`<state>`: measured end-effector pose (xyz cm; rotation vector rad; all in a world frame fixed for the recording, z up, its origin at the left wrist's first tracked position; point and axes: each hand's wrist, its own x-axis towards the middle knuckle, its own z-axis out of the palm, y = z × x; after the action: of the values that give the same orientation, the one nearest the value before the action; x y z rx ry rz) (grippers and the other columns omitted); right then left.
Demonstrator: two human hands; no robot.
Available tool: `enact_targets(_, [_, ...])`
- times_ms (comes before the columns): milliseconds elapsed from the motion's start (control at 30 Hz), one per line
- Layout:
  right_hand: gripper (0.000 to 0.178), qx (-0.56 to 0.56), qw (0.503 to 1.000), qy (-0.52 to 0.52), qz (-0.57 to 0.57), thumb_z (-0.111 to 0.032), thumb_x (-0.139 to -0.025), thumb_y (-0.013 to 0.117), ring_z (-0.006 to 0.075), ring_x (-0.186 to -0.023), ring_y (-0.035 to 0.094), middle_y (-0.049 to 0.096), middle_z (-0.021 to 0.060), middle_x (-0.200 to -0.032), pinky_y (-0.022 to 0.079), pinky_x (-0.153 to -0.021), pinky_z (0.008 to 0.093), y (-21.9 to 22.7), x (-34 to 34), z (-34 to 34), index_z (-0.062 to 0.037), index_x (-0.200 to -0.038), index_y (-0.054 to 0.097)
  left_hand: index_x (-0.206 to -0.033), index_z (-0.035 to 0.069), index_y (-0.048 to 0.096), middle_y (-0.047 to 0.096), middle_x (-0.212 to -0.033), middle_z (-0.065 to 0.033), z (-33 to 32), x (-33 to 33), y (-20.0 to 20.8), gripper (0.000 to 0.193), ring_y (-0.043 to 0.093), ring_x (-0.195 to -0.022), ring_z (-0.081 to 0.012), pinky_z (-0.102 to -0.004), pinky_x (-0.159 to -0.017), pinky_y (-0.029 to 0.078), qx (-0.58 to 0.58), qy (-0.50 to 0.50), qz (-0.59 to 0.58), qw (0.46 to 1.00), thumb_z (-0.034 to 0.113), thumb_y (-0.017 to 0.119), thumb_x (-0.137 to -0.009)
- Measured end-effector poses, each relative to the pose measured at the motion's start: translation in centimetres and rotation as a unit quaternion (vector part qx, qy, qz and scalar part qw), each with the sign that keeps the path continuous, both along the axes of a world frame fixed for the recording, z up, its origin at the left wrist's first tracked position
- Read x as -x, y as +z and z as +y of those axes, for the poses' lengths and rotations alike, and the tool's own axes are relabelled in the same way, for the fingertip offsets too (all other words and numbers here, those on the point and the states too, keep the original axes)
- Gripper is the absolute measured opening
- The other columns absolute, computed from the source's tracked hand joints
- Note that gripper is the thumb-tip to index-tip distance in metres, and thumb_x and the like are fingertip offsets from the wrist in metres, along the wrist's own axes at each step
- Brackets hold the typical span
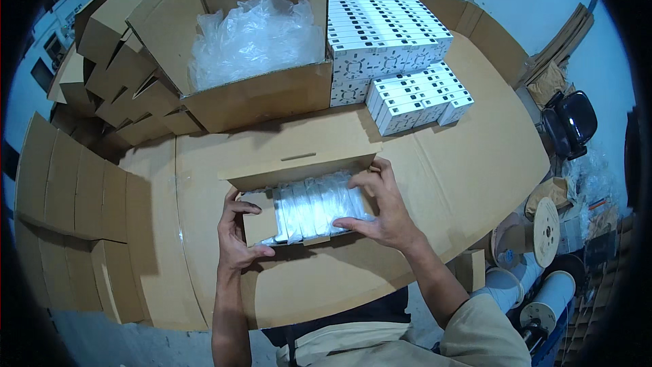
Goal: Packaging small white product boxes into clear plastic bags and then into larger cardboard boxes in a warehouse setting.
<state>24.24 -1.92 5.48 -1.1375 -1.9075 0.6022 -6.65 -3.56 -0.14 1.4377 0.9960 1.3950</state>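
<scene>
near the front edge of the worktop (475, 163), which is covered in brown cardboard, a small cardboard box (259, 225) lies open between the two hands. its long lid flap (333, 160), with a slot cut in it, stands up along the far side, and a short flap lies over the left end of the contents. inside, clear plastic-wrapped packs (316, 207) stand side by side in a row, shiny enough to hide what they hold.

the left hand (238, 234) grips the left end of the box, fingers bent over the short flap and thumb at the near edge. the right hand (386, 214) spans the right end, gripping it with fingers at the far corner and thumb across the near side of the packs, covering part of them.

beyond, a large carton (265, 98) stands open with clear plastic bags (261, 37) heaped inside. against its right side rises a tall stack of white boxes (390, 27), with a lower group of white boxes (420, 98) in front. these fill much of the far side. brown cartons (129, 81) pile up left of the large carton, and a row of brown boxes (75, 183) lines the left edge. right of the worktop are a black chair (570, 124) and a spool (545, 232).
</scene>
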Motion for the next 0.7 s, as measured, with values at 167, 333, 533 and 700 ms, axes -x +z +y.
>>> enact_targets(167, [0.05,-0.01,0.999,0.048,-0.024,-0.031,-0.077,0.09,0.0379,-0.137,0.042,0.039,0.0186,-0.144,0.04,-0.114,0.0474,-0.5,-0.2,0.1,-0.0126,-0.119,0.073,-0.111,0.008,0.06,0.047,-0.145,-0.0147,-0.4,-0.2,-0.4,0.09,0.05,-0.131,-0.0259,-0.0405,-0.109,0.041,-0.023,0.023,-0.031,0.999,0.045,0.104,-0.041])
enact_targets(333, [0.041,0.008,0.995,0.082,0.051,-0.022,-0.081,0.085,0.0371,-0.148,0.033,0.029,0.0185,-0.16,0.037,-0.117,0.0468,-1.6,-1.1,-0.1,-0.0075,-0.117,0.075,-0.119,0.011,0.047,0.048,-0.141,-0.0128,-0.6,-1.7,0.9,0.098,0.05,-0.128,-0.0267,-0.0443,-0.108,0.044,-0.021,0.032,-0.073,0.997,0.041,0.103,-0.045])
enact_targets(533, [0.037,0.047,0.988,0.068,0.132,-0.013,-0.08,0.082,0.0411,-0.152,0.026,0.014,0.0229,-0.168,0.031,-0.12,0.0471,-3.1,-1.4,-2.5,-0.0019,-0.115,0.075,-0.125,0.014,0.05,0.048,-0.138,-0.0118,-0.7,-1.5,0.2,0.096,0.048,-0.129,-0.0279,-0.0463,-0.107,0.043,-0.052,0.051,-0.08,0.994,0.055,0.096,-0.052])
enact_targets(700, [0.039,-0.053,0.994,0.013,0.099,-0.013,-0.075,0.086,0.0452,-0.152,0.025,0.013,0.0308,-0.166,0.03,-0.12,0.0482,-2.3,1.8,-5.8,-0.0045,-0.111,0.077,-0.115,0.015,0.059,0.047,-0.139,-0.0131,-0.9,-1.2,-0.2,0.075,0.048,-0.129,-0.0296,-0.0462,-0.105,0.043,-0.068,0.043,-0.022,0.997,0.063,0.089,-0.066])
